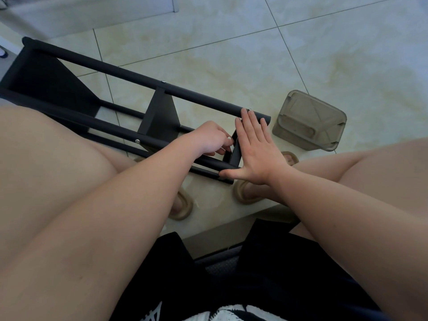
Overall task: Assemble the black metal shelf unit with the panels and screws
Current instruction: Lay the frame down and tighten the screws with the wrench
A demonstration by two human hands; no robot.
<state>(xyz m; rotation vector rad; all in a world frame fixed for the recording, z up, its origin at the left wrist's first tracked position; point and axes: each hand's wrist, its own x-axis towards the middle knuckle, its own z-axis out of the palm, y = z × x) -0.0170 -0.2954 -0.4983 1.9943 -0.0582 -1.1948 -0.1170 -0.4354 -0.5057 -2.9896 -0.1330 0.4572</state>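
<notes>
Sideways lies the matte black shelf unit [139, 76], panels [159, 117] fitted.

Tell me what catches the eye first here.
A long black shelf frame lies on its side on the tiled floor, left of centre. At its near end the right hand presses flat against the end panel while the left hand pinches something small, perhaps a screw. A smoky plastic container sits just right.

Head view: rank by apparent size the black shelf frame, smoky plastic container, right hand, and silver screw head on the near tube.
1. black shelf frame, clearly largest.
2. smoky plastic container and right hand: about alike, and the hand is nearer the camera, so unranked.
3. silver screw head, smallest.
</notes>
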